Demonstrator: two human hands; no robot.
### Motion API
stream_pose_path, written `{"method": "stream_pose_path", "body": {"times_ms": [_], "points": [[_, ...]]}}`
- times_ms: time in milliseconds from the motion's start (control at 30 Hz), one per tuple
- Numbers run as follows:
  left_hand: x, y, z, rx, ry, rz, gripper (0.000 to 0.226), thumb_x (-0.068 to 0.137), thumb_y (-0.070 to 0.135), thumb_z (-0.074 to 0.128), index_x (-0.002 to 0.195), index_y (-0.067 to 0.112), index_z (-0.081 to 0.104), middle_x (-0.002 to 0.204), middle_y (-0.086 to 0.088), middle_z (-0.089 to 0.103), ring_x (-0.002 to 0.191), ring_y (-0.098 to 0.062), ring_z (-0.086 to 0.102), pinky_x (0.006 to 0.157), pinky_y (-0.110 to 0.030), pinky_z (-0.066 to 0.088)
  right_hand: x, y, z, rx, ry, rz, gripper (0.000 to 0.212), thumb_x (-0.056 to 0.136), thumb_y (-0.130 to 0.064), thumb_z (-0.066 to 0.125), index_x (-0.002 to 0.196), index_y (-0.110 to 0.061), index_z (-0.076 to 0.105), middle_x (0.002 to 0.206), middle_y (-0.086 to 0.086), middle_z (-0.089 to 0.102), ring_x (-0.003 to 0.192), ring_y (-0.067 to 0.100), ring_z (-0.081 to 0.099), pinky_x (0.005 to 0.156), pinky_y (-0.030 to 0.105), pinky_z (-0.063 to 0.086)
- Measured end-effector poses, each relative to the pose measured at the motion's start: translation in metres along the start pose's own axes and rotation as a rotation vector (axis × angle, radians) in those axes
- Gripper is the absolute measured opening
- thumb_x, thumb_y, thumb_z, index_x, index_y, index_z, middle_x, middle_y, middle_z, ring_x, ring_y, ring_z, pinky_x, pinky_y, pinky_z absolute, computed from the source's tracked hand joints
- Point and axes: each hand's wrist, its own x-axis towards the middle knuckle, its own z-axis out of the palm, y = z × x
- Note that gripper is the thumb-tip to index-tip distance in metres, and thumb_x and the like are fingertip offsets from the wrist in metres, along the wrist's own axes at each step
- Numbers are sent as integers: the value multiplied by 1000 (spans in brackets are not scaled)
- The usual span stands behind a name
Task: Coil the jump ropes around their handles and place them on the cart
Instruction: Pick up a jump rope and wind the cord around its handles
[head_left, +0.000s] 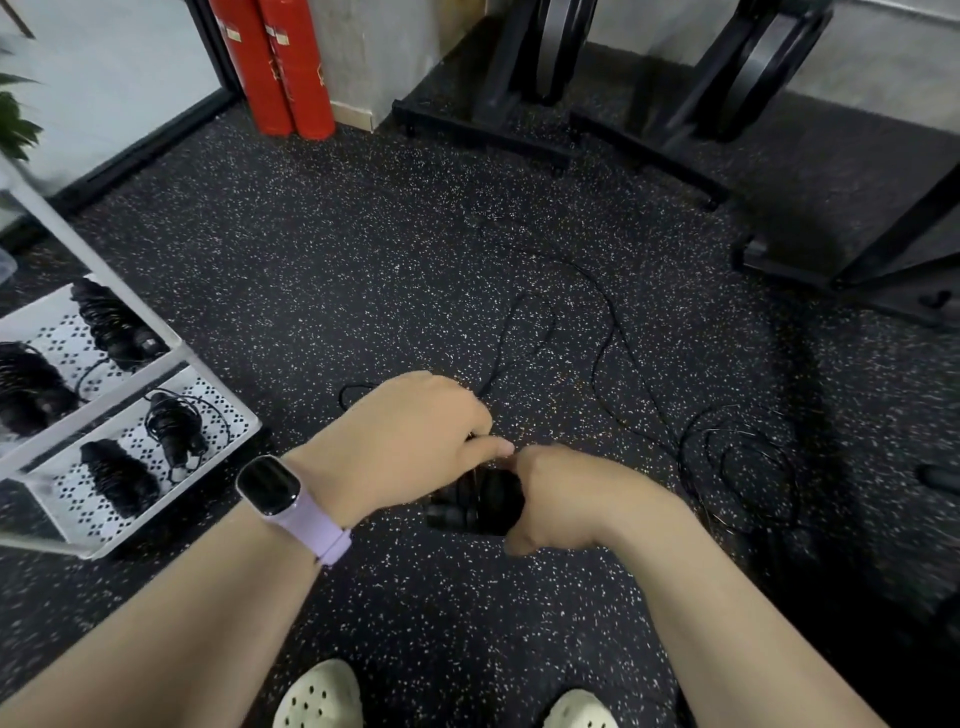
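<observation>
Now | right hand grips handles | left hand just above

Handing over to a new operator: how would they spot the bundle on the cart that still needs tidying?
Find the white perforated metal cart at left. On its lower shelf lie two black coiled jump ropes; take the farther black rope bundle. Unlike its tight neighbour, loose loops stray around it.
</observation>
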Motion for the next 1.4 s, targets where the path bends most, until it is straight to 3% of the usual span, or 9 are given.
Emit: {"method": "stream_pose_path", "body": {"times_ms": [133,333,600,667,733,867,1200,1267,1400], "points": [[2,3,3,-508,-124,-74,53,100,55,44,65,16,44,60,-3,44,51,-14,36,53,-27,37,-17,10,-5,278,-160,-184,17,82,-17,83,79,-10,68,59,4,65,47,13,54,50,22,46],[1,-3,-9,-1236,-402,-83,43,99,46,57,63,23,60,60,5,48,52,-13,38,54,-26,35,-38,21,-10,579,-276,-442,15,85,-4,80,83,0,66,58,1,62,53,20,52,62,29,45],[14,10,-11,-1636,-164,-149,26,99,26,54,80,10,63,68,-4,61,59,-16,56,56,-26,47,-40,34,-13,945,-168,-632,10,89,4,71,88,8,62,59,8,58,55,21,50,65,31,50],[20,13,-4,-1511,-50,-206,41,106,14,42,72,18,64,59,-1,55,53,-17,43,49,-24,32,-38,38,-17,1130,-101,-647,24,86,1,71,101,15,59,61,12,55,54,21,48,61,30,49],[22,17,-1,-1202,31,-292,49,109,28,35,65,19,56,49,7,42,48,-14,29,46,-25,22,-35,46,-20,1398,-30,-651,28,81,-3,70,107,6,65,68,14,55,53,20,47,56,31,46],[23,15,1,-645,156,-251,52,105,52,31,68,18,43,50,10,35,45,-7,29,45,-22,28,-30,58,-28,1714,70,-667,44,76,3,53,120,2,50,81,17,56,60,22,49,56,33,43],[10,12,-8,-265,200,-312,56,105,52,30,75,15,58,57,-1,60,48,-16,50,58,-32,49,-19,69,-32,1786,622,-307,29,98,8,50,125,0,57,102,22,71,78,24,61,71,37,54],[7,10,-10,-199,282,-289,53,104,54,31,69,18,50,53,1,54,48,-16,48,57,-31,48,-19,74,-31,1626,704,-207,26,98,7,52,118,-7,60,106,21,71,77,24,63,74,38,56],[1,1,-15,-183,378,-217,45,101,55,39,72,22,51,49,3,51,45,-17,51,51,-28,46,-8,76,-17,851,739,10,21,93,-6,58,101,-26,61,90,11,73,78,33,70,69,41,56]]}}
